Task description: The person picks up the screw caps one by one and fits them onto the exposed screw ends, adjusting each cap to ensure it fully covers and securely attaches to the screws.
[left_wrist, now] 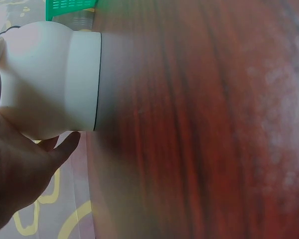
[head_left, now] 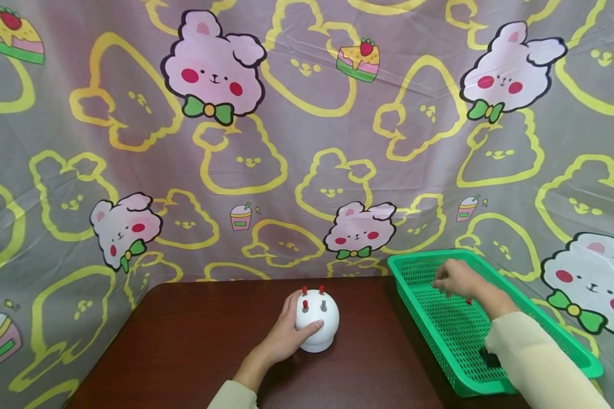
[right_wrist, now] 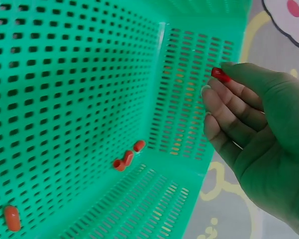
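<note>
My left hand (head_left: 282, 336) grips the side of a white ball-shaped thing (head_left: 317, 335) that stands on a short round base on the table. On its top are small posts: three carry red caps (head_left: 305, 305), and one grey metal post (head_left: 323, 306) is bare. In the left wrist view the thumb and fingers curve round the white body (left_wrist: 45, 79). Over the far part of the green basket, my right hand (head_left: 460, 278) pinches a small red cap (right_wrist: 220, 74) between thumb and forefinger. The other fingers of that hand are loosely curled.
The green plastic basket (head_left: 424, 324) stands on the right of the dark wooden table (head_left: 184, 335). Several loose red caps (right_wrist: 128, 157) lie on its floor. A black object (head_left: 489, 358) shows near its front, partly behind the right sleeve. A patterned curtain (head_left: 286, 142) hangs behind.
</note>
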Demonstrator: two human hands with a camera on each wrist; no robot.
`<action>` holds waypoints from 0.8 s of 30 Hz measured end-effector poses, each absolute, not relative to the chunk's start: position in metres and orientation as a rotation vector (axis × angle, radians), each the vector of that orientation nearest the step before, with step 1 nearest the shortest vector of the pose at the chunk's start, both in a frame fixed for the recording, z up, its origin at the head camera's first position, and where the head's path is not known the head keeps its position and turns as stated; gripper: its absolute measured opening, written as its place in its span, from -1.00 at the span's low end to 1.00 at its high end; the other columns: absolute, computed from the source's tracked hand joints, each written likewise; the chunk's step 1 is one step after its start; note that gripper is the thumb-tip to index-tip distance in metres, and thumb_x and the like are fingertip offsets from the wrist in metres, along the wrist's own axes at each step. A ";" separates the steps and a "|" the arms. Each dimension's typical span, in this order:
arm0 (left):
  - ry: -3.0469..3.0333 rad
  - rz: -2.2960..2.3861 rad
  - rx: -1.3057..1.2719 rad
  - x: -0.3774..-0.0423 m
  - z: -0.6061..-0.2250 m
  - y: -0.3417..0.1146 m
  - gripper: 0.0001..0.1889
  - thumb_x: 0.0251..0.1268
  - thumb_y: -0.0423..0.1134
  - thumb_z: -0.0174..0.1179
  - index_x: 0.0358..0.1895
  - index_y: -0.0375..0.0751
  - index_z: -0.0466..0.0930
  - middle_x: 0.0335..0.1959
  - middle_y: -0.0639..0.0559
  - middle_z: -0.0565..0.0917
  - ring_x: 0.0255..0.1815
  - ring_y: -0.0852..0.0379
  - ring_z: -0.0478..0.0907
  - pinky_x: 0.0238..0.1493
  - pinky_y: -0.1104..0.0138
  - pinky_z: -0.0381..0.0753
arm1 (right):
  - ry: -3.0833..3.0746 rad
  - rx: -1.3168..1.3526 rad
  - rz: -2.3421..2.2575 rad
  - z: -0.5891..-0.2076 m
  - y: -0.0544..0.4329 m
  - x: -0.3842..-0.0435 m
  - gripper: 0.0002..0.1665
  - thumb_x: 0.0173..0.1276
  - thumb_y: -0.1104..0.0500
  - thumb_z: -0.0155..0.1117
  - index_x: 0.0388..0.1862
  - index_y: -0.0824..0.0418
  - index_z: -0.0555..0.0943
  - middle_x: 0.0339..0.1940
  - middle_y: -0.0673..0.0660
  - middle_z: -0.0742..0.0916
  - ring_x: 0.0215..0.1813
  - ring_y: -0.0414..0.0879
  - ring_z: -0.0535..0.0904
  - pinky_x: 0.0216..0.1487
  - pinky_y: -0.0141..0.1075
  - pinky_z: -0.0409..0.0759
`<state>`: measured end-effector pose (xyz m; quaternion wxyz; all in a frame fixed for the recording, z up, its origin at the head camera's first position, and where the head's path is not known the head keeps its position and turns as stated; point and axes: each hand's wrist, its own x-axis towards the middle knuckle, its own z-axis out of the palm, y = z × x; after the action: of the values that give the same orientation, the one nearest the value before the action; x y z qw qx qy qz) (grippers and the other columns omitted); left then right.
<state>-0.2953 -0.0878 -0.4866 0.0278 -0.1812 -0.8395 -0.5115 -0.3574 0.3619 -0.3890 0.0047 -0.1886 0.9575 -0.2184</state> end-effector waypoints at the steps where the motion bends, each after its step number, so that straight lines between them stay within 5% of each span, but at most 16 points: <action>1: -2.593 -1.578 -0.561 -0.296 -0.487 -0.088 -0.02 0.28 0.18 0.37 0.60 -0.06 0.00 0.56 -0.12 0.13 0.41 -0.17 0.31 0.28 -0.14 0.39 | 3.008 -0.575 -0.690 -0.387 0.361 -0.357 -0.81 0.43 0.26 0.31 -0.42 0.23 0.74 -0.56 0.01 0.70 -0.51 -0.04 0.65 -0.46 -0.21 0.58; 13: -2.608 -1.596 -0.543 -0.295 -0.488 -0.088 -0.02 0.28 0.21 0.36 0.60 -0.05 0.01 0.56 -0.11 0.12 0.42 -0.17 0.29 0.30 -0.13 0.38 | 3.039 -0.587 -0.724 -0.370 0.345 -0.354 -0.83 0.47 0.16 0.33 -0.28 0.23 0.75 -0.43 -0.02 0.75 -0.46 -0.12 0.65 -0.31 -0.18 0.63; 24: -2.596 -1.581 -0.558 -0.295 -0.488 -0.087 -0.01 0.27 0.20 0.37 0.60 -0.07 0.01 0.56 -0.12 0.13 0.43 -0.17 0.29 0.30 -0.14 0.38 | 3.080 -0.712 -0.783 -0.355 0.313 -0.349 -0.87 0.43 0.17 0.37 -0.27 0.20 0.77 -0.45 -0.07 0.76 -0.47 -0.13 0.65 -0.37 -0.24 0.59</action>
<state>-0.2953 -0.0874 -0.4881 0.0259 -0.1806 -0.8398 -0.5114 -0.3491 0.3131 -0.3546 -0.0574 -0.2184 0.9442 -0.2400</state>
